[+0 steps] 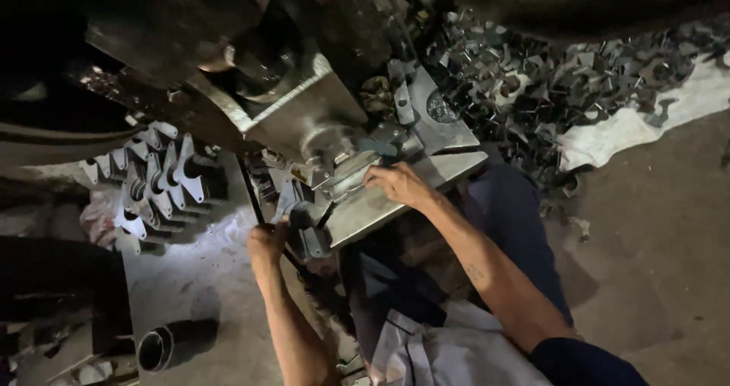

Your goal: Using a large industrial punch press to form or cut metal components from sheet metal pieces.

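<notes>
My left hand (268, 243) is closed around a small flat metal piece (287, 202) at the left edge of a press machine's steel bed plate (449, 169). My right hand (397, 183) rests on that plate with its fingers curled against the die block (344, 174) under the ram (304, 116); whether it grips a part is hidden. Both forearms reach up from the bottom of the view.
A row of shiny stamped metal blanks (156, 181) stands on the grey table at left. A heap of dark metal scrap (563, 82) lies on a white sack at upper right. A dark tube (158, 348) lies at lower left. My dark-trousered knees sit beneath the plate.
</notes>
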